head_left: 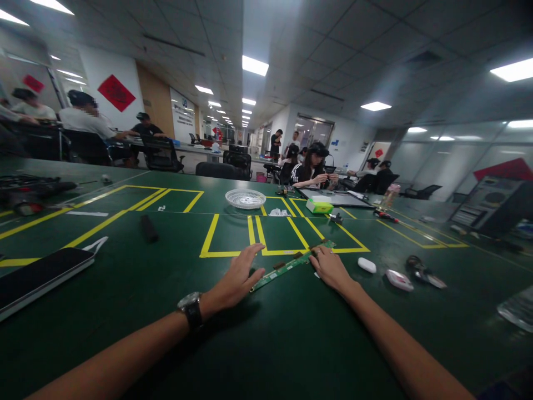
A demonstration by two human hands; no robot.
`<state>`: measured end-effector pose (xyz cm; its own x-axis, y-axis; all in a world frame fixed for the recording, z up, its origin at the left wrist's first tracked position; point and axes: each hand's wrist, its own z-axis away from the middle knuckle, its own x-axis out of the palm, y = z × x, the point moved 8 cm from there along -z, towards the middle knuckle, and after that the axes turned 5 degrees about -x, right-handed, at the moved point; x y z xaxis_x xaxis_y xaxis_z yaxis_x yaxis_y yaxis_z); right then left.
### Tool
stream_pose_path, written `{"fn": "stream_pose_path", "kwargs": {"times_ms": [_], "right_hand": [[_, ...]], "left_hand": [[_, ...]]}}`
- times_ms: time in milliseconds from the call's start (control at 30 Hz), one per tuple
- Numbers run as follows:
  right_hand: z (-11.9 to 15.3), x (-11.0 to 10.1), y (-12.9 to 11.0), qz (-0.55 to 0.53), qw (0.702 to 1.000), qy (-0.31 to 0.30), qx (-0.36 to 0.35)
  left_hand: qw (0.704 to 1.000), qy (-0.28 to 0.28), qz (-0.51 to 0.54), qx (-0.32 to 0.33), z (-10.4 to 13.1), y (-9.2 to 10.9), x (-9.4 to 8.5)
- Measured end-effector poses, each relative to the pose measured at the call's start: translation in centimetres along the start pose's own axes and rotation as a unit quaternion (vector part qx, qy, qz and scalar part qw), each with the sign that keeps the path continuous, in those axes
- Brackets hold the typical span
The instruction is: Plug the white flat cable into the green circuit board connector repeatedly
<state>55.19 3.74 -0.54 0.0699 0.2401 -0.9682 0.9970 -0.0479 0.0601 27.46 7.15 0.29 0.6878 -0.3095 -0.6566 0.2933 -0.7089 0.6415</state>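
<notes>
A long, narrow green circuit board (285, 269) with brown pieces along its edge lies slantwise on the green table, its right end farther from me. My left hand (239, 278), with a watch on the wrist, is at the board's near left end, thumb and fingers apart, holding nothing. My right hand (331, 268) is at the board's right part, its fingertips at the board's edge; whether they grip it is hard to tell.
Yellow tape (229, 254) marks the table (266, 355). Beyond are a white round basket (245, 199) and a green-white box (319, 205). White cases (367, 265) lie right, a black slab (39, 278) left. A person (312, 166) sits across.
</notes>
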Motion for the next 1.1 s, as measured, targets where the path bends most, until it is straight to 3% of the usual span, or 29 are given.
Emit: {"fn": "stream_pose_path", "kwargs": {"times_ms": [233,433,500,633,733,867,1000,1100], "right_hand": [[0.1,0.7,0.0,-0.046,0.999,-0.024,0.002],[0.2,-1.7,-0.6,-0.056,0.996,0.037,-0.053],[0.3,-2.1,-1.9,-0.062,0.994,0.032,-0.087],[0.8,-1.5,-5.0,-0.075,0.987,-0.037,-0.14],[1.5,-2.4,-7.5,-0.11,0.975,-0.042,-0.191],[3.6,-4.5,-12.4,-0.192,0.932,-0.052,-0.303],[6.0,-6.0,-17.3,-0.241,0.886,-0.078,-0.388],[6.3,-6.1,-18.2,-0.23,0.879,-0.073,-0.411]], "left_hand": [[1.0,-0.026,-0.015,-0.005,0.1,-0.2,0.5],[0.999,-0.046,-0.011,-0.017,0.1,-0.1,0.5],[0.999,-0.049,-0.009,-0.008,0.0,0.1,0.6],[0.999,-0.039,-0.019,0.011,-0.1,0.5,0.5],[0.999,-0.024,-0.038,0.015,-0.2,0.6,0.3],[0.997,-0.031,-0.069,0.018,-0.2,0.2,0.6],[0.988,-0.075,-0.132,0.036,0.2,0.2,1.7],[0.979,-0.096,-0.17,0.05,0.5,0.6,2.3]]}}
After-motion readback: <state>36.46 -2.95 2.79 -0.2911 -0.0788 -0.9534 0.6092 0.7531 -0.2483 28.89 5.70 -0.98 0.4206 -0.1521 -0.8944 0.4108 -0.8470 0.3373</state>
